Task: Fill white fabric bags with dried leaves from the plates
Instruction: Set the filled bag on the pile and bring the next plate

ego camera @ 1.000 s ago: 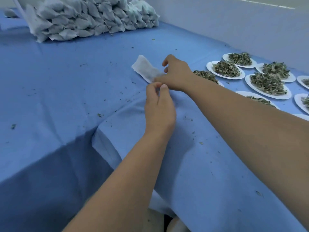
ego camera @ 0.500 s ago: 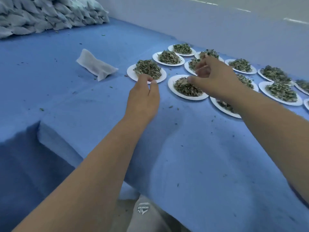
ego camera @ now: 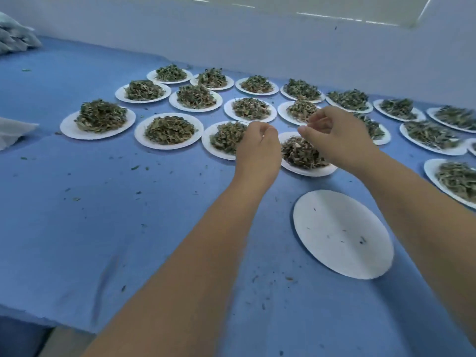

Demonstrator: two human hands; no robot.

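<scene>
Currently, we find the left hand (ego camera: 257, 148) and the right hand (ego camera: 337, 140) hovering with fingers curled above the round white paper plates of dried green leaves (ego camera: 306, 171) at twelve o'clock; whether either holds anything, we cannot tell. The flat white fabric bag (ego camera: 15, 132) lies at nine o'clock, well apart from both.

A blue cloth (ego camera: 128, 240) lies spread wide; a pale wall (ego camera: 231, 39) rises just behind it, and floor (ego camera: 67, 341) shows below its near edge
</scene>
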